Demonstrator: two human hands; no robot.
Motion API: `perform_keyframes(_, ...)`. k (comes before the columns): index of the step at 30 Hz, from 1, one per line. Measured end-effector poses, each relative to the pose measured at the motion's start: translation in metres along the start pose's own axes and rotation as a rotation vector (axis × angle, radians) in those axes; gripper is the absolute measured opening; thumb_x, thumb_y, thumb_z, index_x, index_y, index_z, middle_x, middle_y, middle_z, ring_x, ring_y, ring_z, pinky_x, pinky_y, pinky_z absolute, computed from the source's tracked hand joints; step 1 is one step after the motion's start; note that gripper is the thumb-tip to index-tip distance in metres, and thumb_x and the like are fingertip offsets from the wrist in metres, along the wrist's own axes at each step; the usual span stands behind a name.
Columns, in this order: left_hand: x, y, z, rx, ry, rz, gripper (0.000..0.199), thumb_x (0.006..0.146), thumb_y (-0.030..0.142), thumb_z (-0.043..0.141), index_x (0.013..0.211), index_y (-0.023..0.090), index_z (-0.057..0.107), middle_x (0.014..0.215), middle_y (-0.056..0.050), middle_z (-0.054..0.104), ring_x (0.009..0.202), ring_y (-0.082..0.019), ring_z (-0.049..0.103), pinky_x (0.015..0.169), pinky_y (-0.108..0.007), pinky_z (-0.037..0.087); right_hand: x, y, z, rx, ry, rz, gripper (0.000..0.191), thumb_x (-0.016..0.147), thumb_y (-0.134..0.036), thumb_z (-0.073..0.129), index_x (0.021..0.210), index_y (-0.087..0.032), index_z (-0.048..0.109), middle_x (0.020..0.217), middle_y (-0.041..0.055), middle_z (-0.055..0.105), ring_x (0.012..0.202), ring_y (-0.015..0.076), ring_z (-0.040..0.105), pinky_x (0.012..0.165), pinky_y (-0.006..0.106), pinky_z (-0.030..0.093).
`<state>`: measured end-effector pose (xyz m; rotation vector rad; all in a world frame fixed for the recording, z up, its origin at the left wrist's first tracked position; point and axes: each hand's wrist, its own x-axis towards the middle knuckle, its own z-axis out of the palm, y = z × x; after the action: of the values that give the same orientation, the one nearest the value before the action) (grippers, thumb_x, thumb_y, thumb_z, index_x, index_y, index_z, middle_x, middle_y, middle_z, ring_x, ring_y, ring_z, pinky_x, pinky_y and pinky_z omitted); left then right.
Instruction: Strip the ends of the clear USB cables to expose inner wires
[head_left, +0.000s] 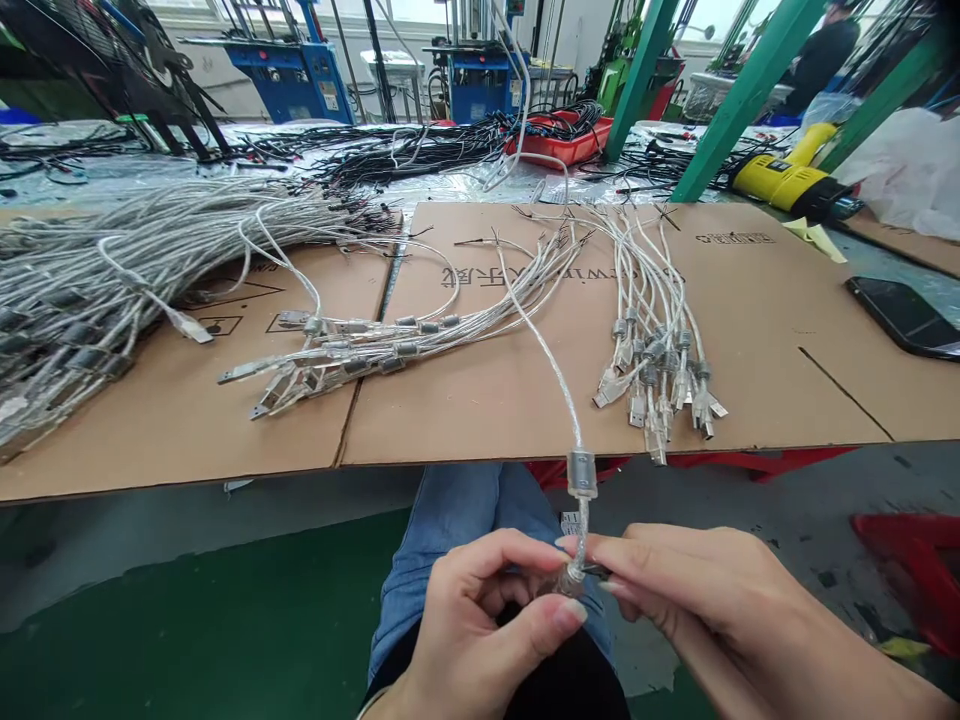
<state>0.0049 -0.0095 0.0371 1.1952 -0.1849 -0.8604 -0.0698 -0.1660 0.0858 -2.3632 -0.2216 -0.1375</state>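
Observation:
My left hand pinches the clear plug end of a USB cable between thumb and index finger, above my lap. My right hand is closed beside that plug, its fingertips touching the cable just behind it. A small dark piece shows between the right fingertips, too hidden to name. The cable's grey ferrite core hangs just past the cardboard edge, and its wire end lies up on the cardboard. Beyond my hands lie a bunch of similar cables at right and another bunch at centre.
A large heap of clear cables covers the left of the cardboard. A phone and a yellow heat gun lie at right. Behind are black cables, a red tray and green posts.

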Motion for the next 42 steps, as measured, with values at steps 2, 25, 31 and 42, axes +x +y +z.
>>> perform_keyframes(2, 0.001, -0.001, 0.0, 0.021, 0.002, 0.043, 0.019, 0.06, 0.026, 0.077, 0.068, 0.013, 0.065, 0.056, 0.001, 0.056, 0.048, -0.005, 0.047, 0.047, -0.014, 0.045, 0.002, -0.001, -0.002, 0.02, 0.008, -0.012, 0.026, 0.086, -0.004, 0.041, 0.083, -0.02, 0.062, 0.063, -0.001, 0.063, 0.051, 0.0119, 0.058, 0.049, 0.019, 0.045)
perform_keyframes(25, 0.002, -0.003, -0.001, 0.237, 0.062, 0.339, 0.01, 0.059, 0.015, 0.076, 0.067, 0.014, 0.07, 0.059, -0.004, 0.068, 0.053, -0.009, 0.056, 0.051, -0.016, 0.048, -0.003, -0.001, -0.006, 0.051, -0.025, 0.065, 0.031, 0.089, -0.011, 0.039, 0.073, -0.02, 0.064, 0.059, 0.0006, 0.063, 0.055, 0.0138, 0.062, 0.051, 0.02, 0.048)
perform_keyframes(31, 0.001, 0.0, 0.002, -0.03, -0.012, 0.072, 0.015, 0.062, 0.022, 0.077, 0.071, 0.014, 0.067, 0.065, -0.004, 0.071, 0.049, -0.007, 0.058, 0.05, -0.015, 0.05, -0.003, -0.002, -0.01, 0.3, 0.003, 0.222, 0.02, 0.087, -0.024, 0.053, 0.087, -0.025, 0.072, 0.065, -0.0008, 0.068, 0.058, 0.0117, 0.064, 0.056, 0.018, 0.052)
perform_keyframes(42, -0.001, -0.007, 0.003, -0.227, -0.13, -0.086, 0.018, 0.064, 0.026, 0.077, 0.074, 0.014, 0.07, 0.067, -0.006, 0.075, 0.047, -0.005, 0.06, 0.049, -0.012, 0.052, 0.015, 0.006, -0.002, 0.313, 0.2, 0.323, 0.027, 0.089, -0.026, 0.052, 0.065, -0.017, 0.062, 0.055, -0.0025, 0.057, 0.053, 0.0106, 0.053, 0.05, 0.018, 0.044)
